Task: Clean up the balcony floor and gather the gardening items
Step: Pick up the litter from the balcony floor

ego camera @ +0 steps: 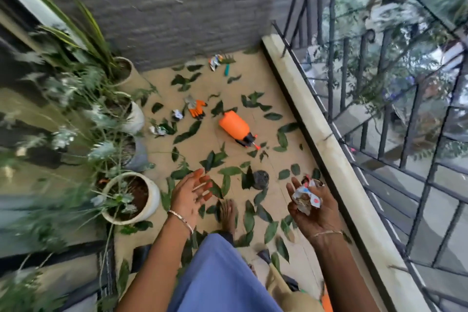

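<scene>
Narrow balcony: grey wall (pixel 177 7) at the far end, black metal railing (pixel 379 99) along the right above a pale ledge (pixel 316 119), tan floor (pixel 278 88) in between. Row of potted plants down the left side, blurred; nearest white pot (pixel 152 197) sits just left of the person, two more pots (pixel 136 116) (pixel 126 68) further back twd the wall.

Person stands at the near end in a blue garment (pixel 217 273), one bare foot (pixel 228 210) on the floor among the leaves.

Green leaves (pixel 188 132) lie scattered over nearly the whole floor.

Orange sprayer (pixel 234 125) lies on its side mid-floor, nozzle end twd the person. Dark round drain cover (pixel 260 179) sits between it and the hands.

L hand (pixel 192 195) hangs out front, palm up, fingers spread & relaxed, holding nothing; thin bracelet at the wrist.

R hand (pixel 316 210) near the ledge, palm up, fingers curled loosely round a crumpled paper wad (pixel 306 197).

Orange-and-grey gloves (pixel 196 109) lie left of the sprayer, apart from it. Two more paper scraps (pixel 177 114) (pixel 158 130) lie beside the gloves, close to the pots; a third (pixel 215 61) by the far wall, w/ a small teal item (pixel 227 69) just right of it, too small to identify.
</scene>
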Motion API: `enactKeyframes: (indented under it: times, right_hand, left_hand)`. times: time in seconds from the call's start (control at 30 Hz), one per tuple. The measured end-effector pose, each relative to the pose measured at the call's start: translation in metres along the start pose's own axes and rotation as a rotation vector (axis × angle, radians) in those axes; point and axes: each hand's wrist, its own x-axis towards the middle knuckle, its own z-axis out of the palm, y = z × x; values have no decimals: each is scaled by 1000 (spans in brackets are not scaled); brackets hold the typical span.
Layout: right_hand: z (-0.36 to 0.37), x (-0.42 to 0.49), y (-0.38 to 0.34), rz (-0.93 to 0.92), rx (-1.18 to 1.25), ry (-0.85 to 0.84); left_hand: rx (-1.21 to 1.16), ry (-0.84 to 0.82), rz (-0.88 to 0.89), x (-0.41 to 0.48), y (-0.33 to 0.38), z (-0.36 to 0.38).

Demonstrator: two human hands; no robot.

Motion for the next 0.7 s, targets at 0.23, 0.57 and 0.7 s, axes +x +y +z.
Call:
enactKeyframes:
  times: [0.23, 0.57, 0.7]
  right_hand:
    - [102, 54, 22, 55, -182, 0]
    - [277, 187, 47, 171, -205, -56]
    - [329, 245, 62, 214, -260, -57]
  left_hand:
    - [-168, 122, -15, 24, 69, -22]
    - [-188, 190, -37, 158, 200, -31]
    - [-152, 195, -43, 220, 248, -20]
